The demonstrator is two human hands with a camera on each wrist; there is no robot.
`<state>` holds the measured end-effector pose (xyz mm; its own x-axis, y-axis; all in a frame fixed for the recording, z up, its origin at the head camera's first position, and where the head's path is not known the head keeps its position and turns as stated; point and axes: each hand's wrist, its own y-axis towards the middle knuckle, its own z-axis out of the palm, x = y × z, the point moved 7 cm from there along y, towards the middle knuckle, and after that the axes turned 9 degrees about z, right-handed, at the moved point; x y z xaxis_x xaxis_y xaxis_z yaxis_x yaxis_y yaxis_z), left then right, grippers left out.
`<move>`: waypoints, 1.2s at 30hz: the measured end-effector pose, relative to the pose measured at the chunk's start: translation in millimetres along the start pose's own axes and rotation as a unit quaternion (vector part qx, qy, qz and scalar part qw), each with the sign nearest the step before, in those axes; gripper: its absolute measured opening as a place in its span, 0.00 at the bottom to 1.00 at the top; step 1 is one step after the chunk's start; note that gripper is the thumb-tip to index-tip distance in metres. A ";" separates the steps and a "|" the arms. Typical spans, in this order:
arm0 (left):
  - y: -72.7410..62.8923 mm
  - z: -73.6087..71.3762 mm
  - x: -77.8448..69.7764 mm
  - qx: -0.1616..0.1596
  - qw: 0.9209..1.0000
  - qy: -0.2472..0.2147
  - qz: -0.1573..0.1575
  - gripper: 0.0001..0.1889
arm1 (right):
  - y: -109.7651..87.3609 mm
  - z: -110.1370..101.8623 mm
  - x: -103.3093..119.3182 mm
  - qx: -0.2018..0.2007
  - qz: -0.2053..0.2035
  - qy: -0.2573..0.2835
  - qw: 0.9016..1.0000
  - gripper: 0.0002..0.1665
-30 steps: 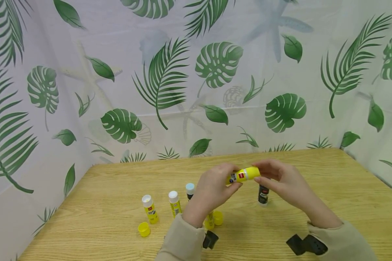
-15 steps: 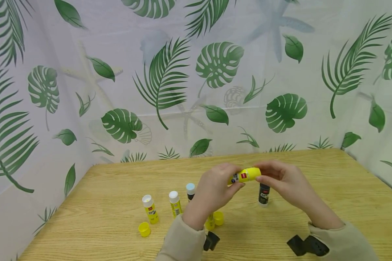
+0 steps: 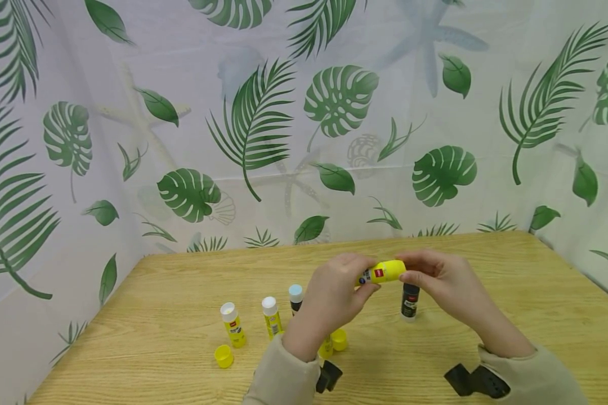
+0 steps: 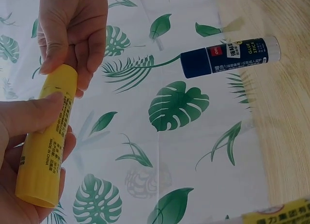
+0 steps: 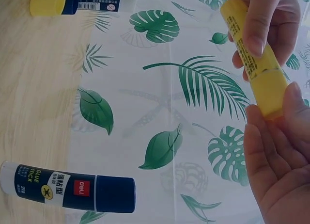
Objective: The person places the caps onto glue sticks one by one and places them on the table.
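My left hand (image 3: 331, 292) grips a yellow glue stick (image 3: 387, 271) round its body, holding it nearly level above the table. Fingers and thumb of my right hand (image 3: 446, 284) pinch its capped end. In the left wrist view the printed side of the yellow glue stick (image 4: 46, 141) faces the camera, the thumb lying along it. The right wrist view has the yellow cap (image 5: 270, 93) between my right thumb and fingertips. A dark blue glue stick (image 3: 409, 304) with a white base stands upright just below the right hand, its top partly hidden.
On the left of the wooden table (image 3: 147, 315) stand a yellow glue stick with a white top (image 3: 234, 326), another yellow one (image 3: 271, 316) and a dark one with a light blue top (image 3: 296, 293). Loose yellow caps (image 3: 224, 356) lie nearby. My left wrist partly hides another yellow stick (image 3: 326, 347).
Both hands and the glue stick have shifted very slightly right. The pale band between the glue stick's label and its cap looks narrower than a second ago.
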<state>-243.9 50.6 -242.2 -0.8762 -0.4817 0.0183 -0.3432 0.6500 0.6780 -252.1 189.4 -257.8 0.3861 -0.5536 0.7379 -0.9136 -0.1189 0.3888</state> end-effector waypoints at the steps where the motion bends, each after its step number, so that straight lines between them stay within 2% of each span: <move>1: 0.1 -0.2 0.1 -0.001 1.000 0.001 0.000 0.14 | 0.5 -0.1 0.6 0.000 -0.003 -0.005 1.000 0.15; 5: 0.4 -2.1 0.1 -0.009 1.000 -0.001 -0.003 0.13 | 3.0 -1.0 5.3 -0.002 -0.019 -0.024 1.000 0.14; 12: 2.4 -10.2 -1.3 -0.046 0.999 0.017 -0.011 0.13 | 7.6 -4.7 20.2 -0.018 -0.049 -0.043 0.998 0.12; 16: 3.7 -14.8 -0.8 -0.065 0.998 0.011 -0.010 0.13 | 9.9 -6.3 24.0 -0.022 -0.044 -0.045 0.998 0.12; 20: 3.9 -16.0 1.3 -0.070 0.997 -0.009 -0.002 0.13 | 10.6 -7.0 26.9 -0.016 -0.051 -0.036 0.998 0.12; 25: 5.1 -15.0 1.7 -0.062 0.998 -0.032 -0.001 0.13 | 9.5 -8.5 28.0 -0.001 -0.042 -0.024 0.999 0.13; 29: 4.7 -12.2 2.6 -0.045 0.997 -0.051 -0.019 0.13 | 8.1 -8.3 27.1 0.007 -0.025 -0.018 1.000 0.14; 36: 2.2 -6.7 2.7 -0.021 0.997 -0.064 -0.043 0.14 | 3.6 -6.5 27.4 0.000 -0.022 0.001 1.000 0.15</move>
<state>-244.7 46.8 -235.7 -0.8813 -0.4532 -0.1336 -0.4065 0.5829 0.7036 -244.0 179.1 -232.6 0.4261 -0.5462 0.7211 -0.8957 -0.1427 0.4212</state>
